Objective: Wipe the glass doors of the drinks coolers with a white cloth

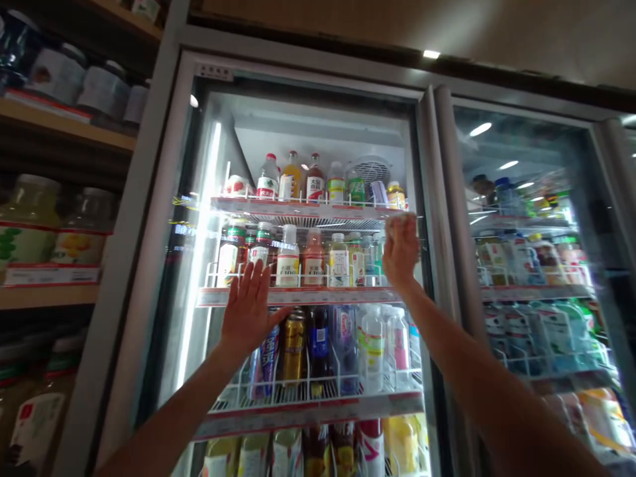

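My left hand [246,311] is raised with its fingers stretched out and thumb spread, palm towards the glass door [318,116] of a lit drinks fridge. It looks flat against the glass, holding nothing. Further right and higher, my right hand [401,262] is closed near the door's right side. A pale, crumpled cloth [400,220] seems to be bunched in its fingers against the glass; motion blurs its edges. Through the door, behind my hands, wire shelves [298,296] carry bottles and cans, among them a gold can [294,348] and a pink bottle [313,258].
A second glass-door fridge [531,265] with more bottles stands on the right, beyond the grey upright frame [454,218]. To the left, wooden shelves [50,296] hold jars [79,228] and bottles. Ceiling lights and lettering reflect in the glass.
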Available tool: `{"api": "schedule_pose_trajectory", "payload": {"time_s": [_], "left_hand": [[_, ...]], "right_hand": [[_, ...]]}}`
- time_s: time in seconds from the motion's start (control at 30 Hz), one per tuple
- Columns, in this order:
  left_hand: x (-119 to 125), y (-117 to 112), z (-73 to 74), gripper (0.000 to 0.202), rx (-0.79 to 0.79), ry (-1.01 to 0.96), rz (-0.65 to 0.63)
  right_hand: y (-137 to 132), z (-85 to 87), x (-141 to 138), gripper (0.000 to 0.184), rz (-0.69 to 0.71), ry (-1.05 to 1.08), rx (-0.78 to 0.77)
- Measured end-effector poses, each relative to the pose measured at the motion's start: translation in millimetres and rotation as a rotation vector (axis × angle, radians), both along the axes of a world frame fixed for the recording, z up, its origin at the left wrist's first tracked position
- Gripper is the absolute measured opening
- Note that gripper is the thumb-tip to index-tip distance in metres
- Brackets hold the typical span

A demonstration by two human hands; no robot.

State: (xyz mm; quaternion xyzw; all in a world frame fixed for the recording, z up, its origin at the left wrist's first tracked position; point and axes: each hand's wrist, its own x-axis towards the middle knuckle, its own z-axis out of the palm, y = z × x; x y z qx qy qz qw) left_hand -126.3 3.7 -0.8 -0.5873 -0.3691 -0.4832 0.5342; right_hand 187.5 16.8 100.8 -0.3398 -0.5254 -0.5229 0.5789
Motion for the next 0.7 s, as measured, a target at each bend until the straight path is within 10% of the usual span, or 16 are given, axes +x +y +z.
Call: {"api": "schedule_pose_trajectory", "payload": {"time_s": [0.17,0.37,0.57,0.7], "left_hand": [[-1.3,-3.4,0.6,0.084,-0.035,-0.005,-0.012],[-0.6,-3.1,-1.7,0.082,-0.043,-0.022,-0.002],[3.3,-2.6,-5.8,0.080,-0.054,-0.043,-0.025],[8.3,-2.6,-9.9,0.075,-0.027,-0.071,-0.048]], "right_hand": [[-3.5,-44.5,-31.9,0.051,-0.022,-0.459,-0.175],[4.9,-36.5,21.2,0.050,0.028,0.184,-0.025],[2.5,-74.0,9.4,0.058,-0.027,-0.341,-0.125],[2.7,-53.9,34.2,0.056,0.011,0.018,-0.038]]}}
